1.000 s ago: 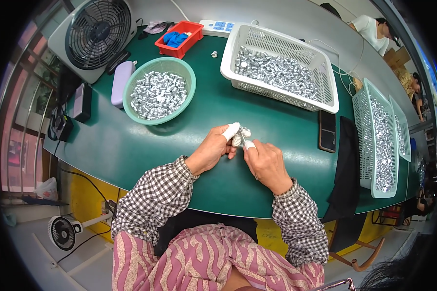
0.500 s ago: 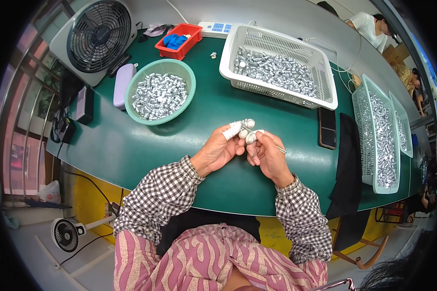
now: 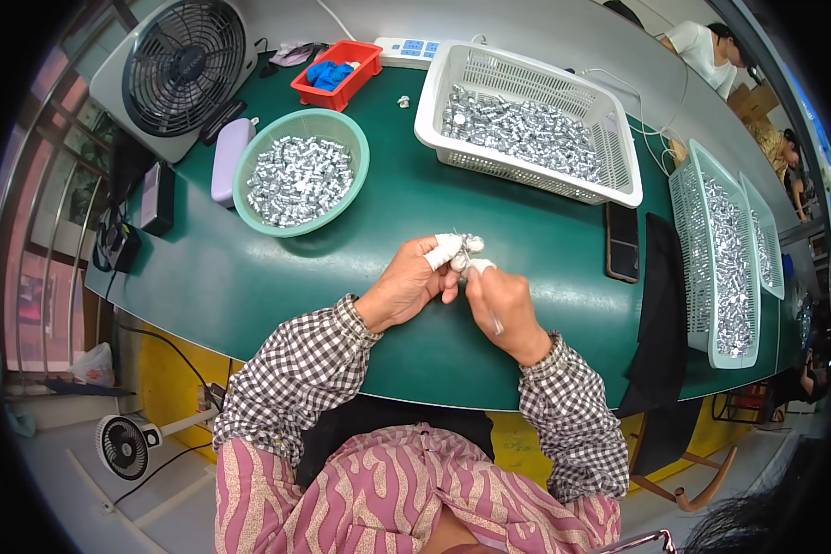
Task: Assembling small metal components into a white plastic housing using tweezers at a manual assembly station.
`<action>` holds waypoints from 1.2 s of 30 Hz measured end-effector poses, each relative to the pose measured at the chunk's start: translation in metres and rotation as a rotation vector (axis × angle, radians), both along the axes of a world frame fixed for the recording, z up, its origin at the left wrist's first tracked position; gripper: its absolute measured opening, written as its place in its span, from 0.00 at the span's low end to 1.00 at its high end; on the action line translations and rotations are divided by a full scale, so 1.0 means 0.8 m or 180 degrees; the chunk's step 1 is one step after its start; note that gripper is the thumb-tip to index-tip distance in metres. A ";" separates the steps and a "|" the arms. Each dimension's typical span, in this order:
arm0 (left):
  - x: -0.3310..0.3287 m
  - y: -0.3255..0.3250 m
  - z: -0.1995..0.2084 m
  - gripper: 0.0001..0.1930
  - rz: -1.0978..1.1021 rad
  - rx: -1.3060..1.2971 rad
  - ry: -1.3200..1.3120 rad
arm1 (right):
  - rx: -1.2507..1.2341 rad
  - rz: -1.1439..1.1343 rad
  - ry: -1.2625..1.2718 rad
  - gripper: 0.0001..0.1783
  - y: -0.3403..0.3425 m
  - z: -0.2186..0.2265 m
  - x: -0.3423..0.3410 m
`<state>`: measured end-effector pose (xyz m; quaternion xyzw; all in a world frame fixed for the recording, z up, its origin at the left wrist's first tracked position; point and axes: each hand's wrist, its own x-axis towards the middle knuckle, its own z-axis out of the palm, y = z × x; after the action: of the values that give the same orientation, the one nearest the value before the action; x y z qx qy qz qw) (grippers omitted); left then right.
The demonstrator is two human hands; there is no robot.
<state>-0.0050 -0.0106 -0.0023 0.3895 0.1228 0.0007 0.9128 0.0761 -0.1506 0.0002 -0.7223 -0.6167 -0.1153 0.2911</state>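
My left hand [image 3: 404,286], with white coverings on several fingertips, pinches a small silvery metal part [image 3: 465,251] over the middle of the table. Its fingers hide most of the part. My right hand [image 3: 508,309] is closed around a slim, light-coloured stick-like tool [image 3: 497,323], whose back end shows below the palm. The tool's tip meets the left fingertips and is too small to make out. Beyond the hands, a green bowl [image 3: 241,198] and a white plastic basket [image 3: 517,185] hold many similar silvery parts.
At right are pale green baskets [image 3: 714,319] of metal parts, a dark phone [image 3: 621,242] and black cloth [image 3: 657,319]. A box fan [image 3: 186,69], purple case [image 3: 234,162], red tray [image 3: 352,90] and power strip [image 3: 404,53] line the back and left. Other people sit at far right.
My right hand has turned, and the tool in it now points more steeply, its back end lower and closer to the palm. My left hand has stayed nearly in place.
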 end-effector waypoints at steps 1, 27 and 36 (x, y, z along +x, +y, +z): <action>0.000 -0.001 0.000 0.16 -0.0006 0.0000 0.0000 | 0.0109 -0.0006 0.1600 0.06 0.000 0.006 -0.002; -0.002 -0.005 0.000 0.15 0.0179 -0.0117 -0.0054 | 0.0473 0.0081 0.1174 0.10 -0.001 0.000 -0.009; -0.001 -0.001 0.000 0.16 0.0347 0.0136 0.0073 | 0.0161 0.0029 -0.0246 0.11 0.001 0.006 -0.003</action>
<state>-0.0057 -0.0117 -0.0025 0.4017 0.1543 0.0486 0.9014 0.0741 -0.1496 0.0053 -0.7068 -0.6277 -0.1573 0.2858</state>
